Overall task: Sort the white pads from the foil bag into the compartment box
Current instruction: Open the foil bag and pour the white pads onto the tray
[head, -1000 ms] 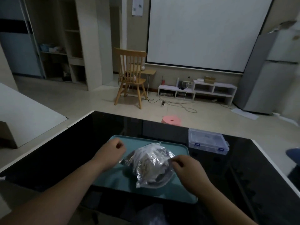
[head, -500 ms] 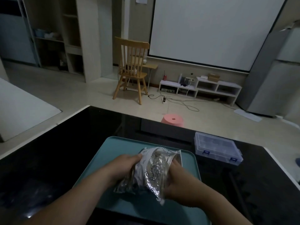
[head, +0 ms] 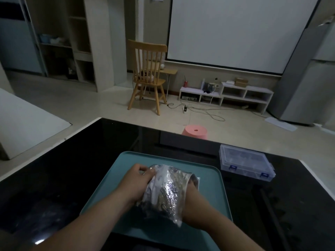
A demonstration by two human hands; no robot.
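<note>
A crinkled silver foil bag [head: 167, 191] is held above the teal tray [head: 208, 180], between both hands. My left hand [head: 136, 183] grips its left upper edge, fingers curled at the top corner. My right hand [head: 194, 201] holds the bag from the right side and is mostly hidden behind the foil. No white pads show; the bag's contents are hidden. The clear plastic compartment box [head: 244, 160] with blue latches sits closed on the black table, right of the tray.
The black glossy table [head: 72, 169] ends in a white edge on the left and right. Beyond it stand a pink stool [head: 194, 132], a wooden chair [head: 147, 77] and a low white shelf [head: 226, 93].
Both hands have lifted the bag off the tray and turned it more upright, closing in on its sides. The view has tilted down and nearer to the tray.
</note>
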